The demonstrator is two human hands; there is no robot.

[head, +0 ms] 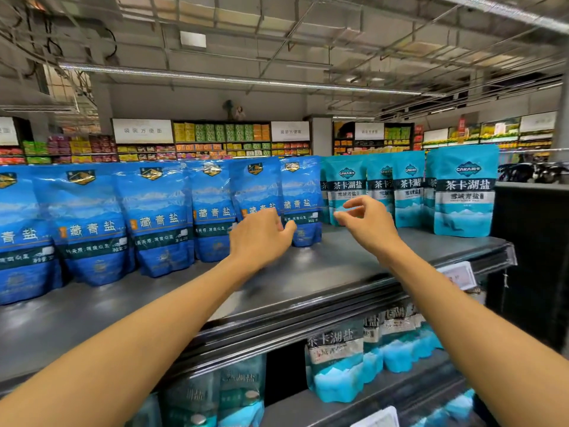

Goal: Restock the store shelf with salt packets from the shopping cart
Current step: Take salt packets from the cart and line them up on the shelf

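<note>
Both bare arms reach forward over the top shelf (323,272), a flat, dark grey metal board with a dull sheen and a ribbed front edge. The left hand (261,238) hangs with loosely curled fingers just in front of the dark blue salt packets (154,217); whether its fingertips touch the nearest pouch cannot be told, and its grip holds nothing. The right hand (366,223) is also empty, its thumb and forefinger parted in a loose, open pinch just in front of the teal salt packets (465,192).

The dark blue packets are glossy, crinkled plastic stand-up pouches, soft and bulging at the base, standing in a row from the far left to the middle of the shelf. The teal packets stand upright to their right, smoother and flatter, with a dark band of white lettering.

On the lower shelf (385,399), near and below, more teal pouches (338,362) stand, blurred. A white price tag (458,274) hangs at the top shelf's right front edge. Far behind, stocked store aisles (221,140) run under a bare ceiling of metal grid.
</note>
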